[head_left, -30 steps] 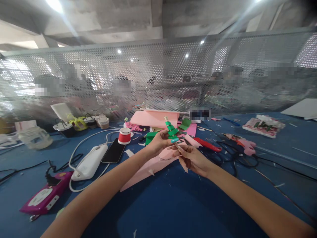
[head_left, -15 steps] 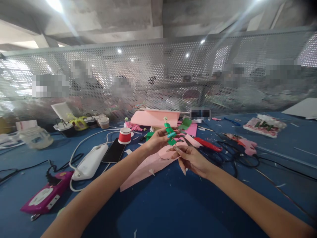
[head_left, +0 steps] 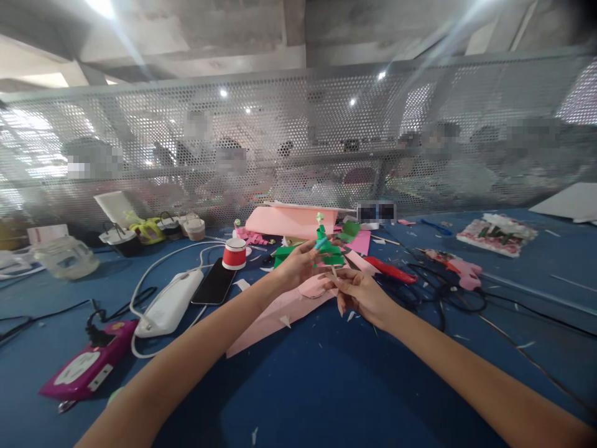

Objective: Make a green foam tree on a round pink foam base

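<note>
A small green paper tree on a thin stick (head_left: 327,244) stands upright above the blue table (head_left: 326,386). My left hand (head_left: 298,266) is closed around its green tiers from the left, thumb and fingers pinching them. My right hand (head_left: 361,292) is just below and to the right, fingers pinched on the lower end of the stick. Under both hands lies a pink paper sheet (head_left: 275,314) with cut scraps.
Red-handled scissors (head_left: 390,270) and tangled black cables (head_left: 448,298) lie right of my hands. A black phone (head_left: 213,282), a white power bank (head_left: 170,302), a red tape roll (head_left: 234,254) and a magenta device (head_left: 81,367) sit left. A perforated metal screen (head_left: 298,149) closes the far edge.
The green tree has turned from tilted to upright. My right hand has moved up and closed on the stick's lower end; my left hand shifted its grip on the tiers.
</note>
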`<move>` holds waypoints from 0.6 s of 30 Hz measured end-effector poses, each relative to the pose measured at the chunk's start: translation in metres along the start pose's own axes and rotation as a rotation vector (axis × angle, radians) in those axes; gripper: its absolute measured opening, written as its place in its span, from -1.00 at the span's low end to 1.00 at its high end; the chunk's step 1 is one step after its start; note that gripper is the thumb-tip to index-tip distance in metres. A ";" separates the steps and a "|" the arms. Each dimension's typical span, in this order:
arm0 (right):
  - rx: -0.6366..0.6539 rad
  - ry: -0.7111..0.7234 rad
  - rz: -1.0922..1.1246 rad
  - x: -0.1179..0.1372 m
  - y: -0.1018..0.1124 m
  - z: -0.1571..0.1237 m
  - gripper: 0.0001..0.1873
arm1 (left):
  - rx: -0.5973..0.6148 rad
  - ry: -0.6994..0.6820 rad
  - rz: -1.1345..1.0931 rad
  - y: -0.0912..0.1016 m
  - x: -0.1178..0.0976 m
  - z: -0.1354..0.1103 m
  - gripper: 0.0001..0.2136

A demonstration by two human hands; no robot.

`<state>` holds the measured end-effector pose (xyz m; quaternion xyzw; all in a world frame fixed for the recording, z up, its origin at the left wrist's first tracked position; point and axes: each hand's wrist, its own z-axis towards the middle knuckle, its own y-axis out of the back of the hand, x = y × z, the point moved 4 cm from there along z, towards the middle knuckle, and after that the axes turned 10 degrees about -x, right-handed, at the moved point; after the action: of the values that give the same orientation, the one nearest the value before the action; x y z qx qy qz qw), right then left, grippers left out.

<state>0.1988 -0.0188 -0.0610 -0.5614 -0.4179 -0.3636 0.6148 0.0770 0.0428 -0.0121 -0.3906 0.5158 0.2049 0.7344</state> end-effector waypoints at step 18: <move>0.014 0.022 0.055 -0.001 0.003 0.001 -0.70 | -0.078 -0.012 0.100 0.005 0.008 0.004 -0.58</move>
<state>0.2006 -0.0173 -0.0633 -0.5645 -0.3979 -0.3498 0.6330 0.0793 0.0484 -0.0205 -0.3915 0.5221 0.2637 0.7103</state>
